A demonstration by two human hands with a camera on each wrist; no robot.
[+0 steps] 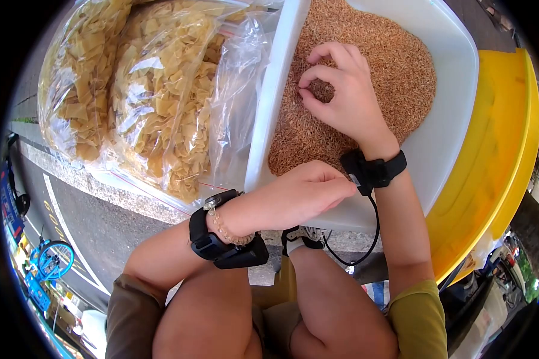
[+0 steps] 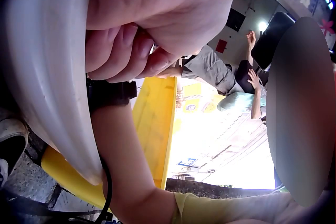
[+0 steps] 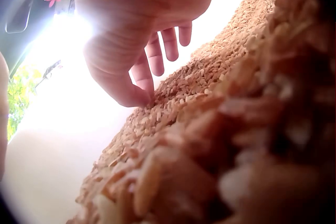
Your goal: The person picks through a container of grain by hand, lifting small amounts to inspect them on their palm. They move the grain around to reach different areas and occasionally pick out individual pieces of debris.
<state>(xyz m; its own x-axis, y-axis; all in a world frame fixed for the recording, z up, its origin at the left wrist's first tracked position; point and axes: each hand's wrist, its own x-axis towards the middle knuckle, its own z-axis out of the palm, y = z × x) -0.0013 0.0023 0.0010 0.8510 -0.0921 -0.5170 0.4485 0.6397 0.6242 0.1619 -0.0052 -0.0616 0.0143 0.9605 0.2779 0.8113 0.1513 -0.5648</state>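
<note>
We see the right hand [image 1: 350,93] pinch reddish grain [image 1: 395,75].
It lies heaped in the white tub [image 1: 454,96]; thumb and forefinger tips meet at its surface, probably because small pieces suit a fingertip hold. By the tub's near side, the left hand [image 1: 302,194] curls its fingers; whether they hold anything, we cannot tell.

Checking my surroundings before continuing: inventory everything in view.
Deep plastic tub: one, white, head view centre
Dry grains: one heap, reddish-brown, in tub
Clear plastic bags: at least two, pale yellow flakes inside, left of tub
Plastic container: one, yellow, right of tub
Bicycle: one, blue, far left
Bystander: at least one, grey clothes, left wrist view
Wrist devices: two, black, one per wrist
Left hand: one, over tub's near side
Right hand: one, fingertips at grains
</note>
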